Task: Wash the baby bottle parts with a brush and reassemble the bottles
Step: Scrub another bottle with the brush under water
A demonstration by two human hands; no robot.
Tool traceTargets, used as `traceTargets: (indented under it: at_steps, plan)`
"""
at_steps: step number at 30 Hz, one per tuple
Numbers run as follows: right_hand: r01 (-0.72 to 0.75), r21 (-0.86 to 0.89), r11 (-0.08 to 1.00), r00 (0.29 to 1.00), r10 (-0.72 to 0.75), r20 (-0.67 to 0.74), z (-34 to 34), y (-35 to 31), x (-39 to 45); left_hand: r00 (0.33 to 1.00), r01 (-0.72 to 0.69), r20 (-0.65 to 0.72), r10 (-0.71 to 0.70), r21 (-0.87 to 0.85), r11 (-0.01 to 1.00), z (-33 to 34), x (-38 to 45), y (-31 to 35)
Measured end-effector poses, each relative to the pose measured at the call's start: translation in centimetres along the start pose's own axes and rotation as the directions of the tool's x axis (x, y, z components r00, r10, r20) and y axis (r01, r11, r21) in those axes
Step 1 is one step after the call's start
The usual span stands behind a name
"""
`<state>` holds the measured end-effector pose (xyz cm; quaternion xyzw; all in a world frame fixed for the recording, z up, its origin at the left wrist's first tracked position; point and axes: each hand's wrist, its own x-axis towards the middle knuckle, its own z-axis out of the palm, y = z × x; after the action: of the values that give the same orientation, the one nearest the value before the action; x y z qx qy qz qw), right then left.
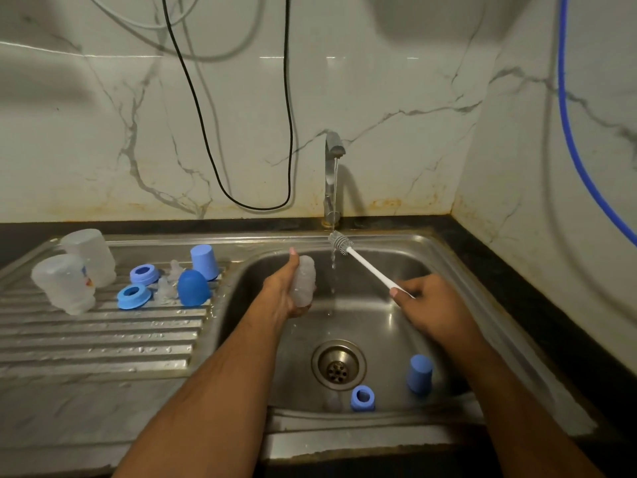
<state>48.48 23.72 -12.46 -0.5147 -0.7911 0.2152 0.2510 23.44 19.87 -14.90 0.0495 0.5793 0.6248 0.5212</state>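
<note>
Bottle body and brush held over the sink basin beneath a thin stream from the tap.

The left hand (284,291) curls its fingers round a clear, frosted bottle body (303,281), held upright beside the stream; the right hand (427,305) grips the end of the white handle of a bottle brush (362,260), whose grey bristle head sits in the water just below the tap (332,167), slightly apart from the bottle. In the sink (448,257), near the drain (338,364), lie a blue collar ring (362,397) and a blue cap (419,373), below the right hand. On the ridged drainboard (96,339), left of the left hand, stand two inverted clear bottles (77,270), two blue rings (139,286), two clear teats (169,281), a dark blue dome cap (193,288) and a light blue cap (205,262).
</note>
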Motion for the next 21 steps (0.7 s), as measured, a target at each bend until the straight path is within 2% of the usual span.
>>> traceTargets:
  at_steps: [3, 7, 9, 13, 17, 19, 21]
  plan:
    - [-0.012, -0.036, 0.999, 1.000, 0.013, 0.025, -0.3, 0.1, 0.0, 0.994, 0.108, 0.034, -0.105, -0.101, 0.989, -0.8, 0.5, 0.0]
    - [-0.029, -0.060, 0.998, 0.992, 0.036, 0.117, -0.4, 0.2, 0.2, 0.990, 0.100, 0.102, -0.093, -0.072, 0.992, -1.2, -0.4, 0.8]
    - [-0.030, -0.057, 0.998, 0.990, 0.038, 0.133, -0.3, 0.2, 0.3, 0.994, 0.089, 0.064, -0.085, -0.065, 0.994, -1.3, -0.3, 1.0]
    - [-0.017, 0.022, 1.000, 0.985, 0.012, 0.175, -0.4, 0.0, 0.2, 1.000, -0.008, 0.000, 0.008, -0.107, 0.994, -1.4, 0.3, 1.4]
    - [-0.084, 0.137, 0.987, 0.970, 0.049, 0.239, -0.9, -0.3, 0.4, 0.995, -0.092, 0.013, 0.103, -0.363, 0.927, -1.5, 0.8, 1.3]
    - [-0.084, 0.107, 0.991, 0.952, 0.048, 0.303, -0.8, -0.2, 0.4, 0.990, -0.104, 0.036, 0.134, -0.444, 0.890, -1.6, 1.1, 1.2]
    - [-0.049, 0.071, 0.996, 0.940, 0.022, 0.340, -0.3, -0.3, 0.2, 0.990, -0.108, 0.034, 0.135, -0.427, 0.898, -1.5, 1.2, 1.1]
